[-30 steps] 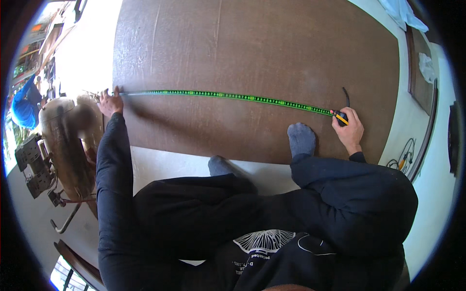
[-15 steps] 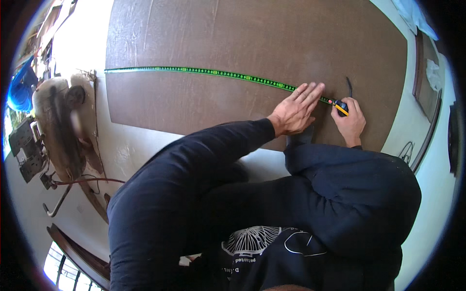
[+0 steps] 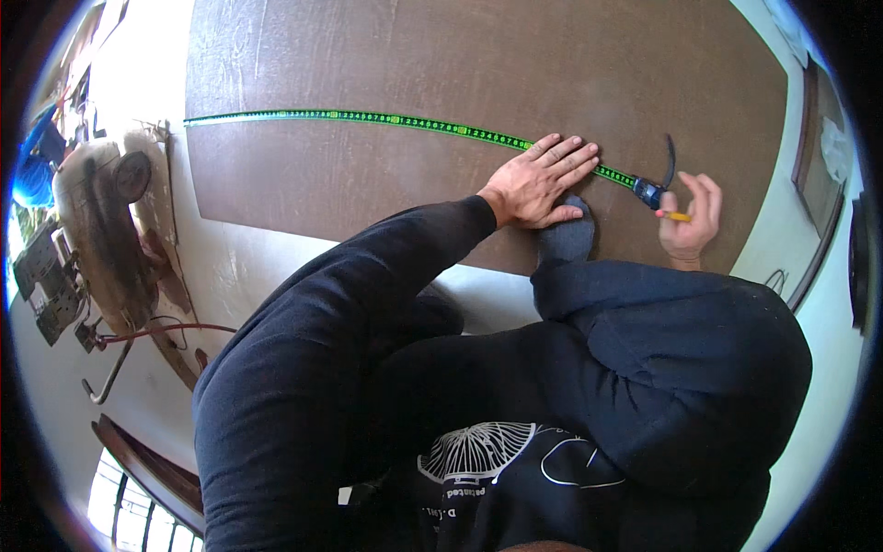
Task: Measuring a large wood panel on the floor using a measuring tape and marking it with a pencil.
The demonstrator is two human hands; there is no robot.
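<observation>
A green-and-black tape measure blade (image 3: 432, 126) runs across a large brown board (image 3: 441, 55) from its left edge. My left hand (image 3: 547, 182) lies flat over the blade, fingers spread, pressing it on the board. Right of it, the dark tape measure case (image 3: 649, 192) rests on the board with its black strap (image 3: 670, 158) curling away. Just beside the case, off it, my right hand (image 3: 694, 223) holds a yellow pencil (image 3: 679, 217) with a reddish end. Its fingers are slightly blurred.
My foot in a dark sock (image 3: 568, 237) rests on the board's near edge, beside my left hand. At the left stands a worn brown machine-like object (image 3: 106, 230) with a reddish hose (image 3: 175, 327). A framed panel (image 3: 819, 147) lies at the right.
My right hand has let go of the tape measure case and moved right with the pencil. My left hand has flattened, its fingers spreading over the blade. The view has shifted slightly.
</observation>
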